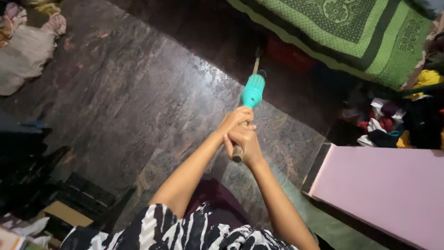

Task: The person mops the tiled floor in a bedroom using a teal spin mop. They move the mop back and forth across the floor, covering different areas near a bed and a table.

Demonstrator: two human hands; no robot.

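Both my hands grip the near end of a long-handled cleaning tool. My left hand (234,120) wraps the handle just below its turquoise plastic sleeve (253,90). My right hand (245,141) closes around the handle's dark end, right behind the left. The thin shaft (255,65) runs away from me toward the dark gap under a bed; the tool's head is hidden in that shadow.
A dark stone floor (138,102) spreads ahead. A bed with a green patterned cover (351,32) stands at upper right, a red object (291,54) beneath it. A pink panel (388,190) sits at right, clothes (393,120) beside it, a cloth bundle (23,51) upper left, dark clutter lower left.
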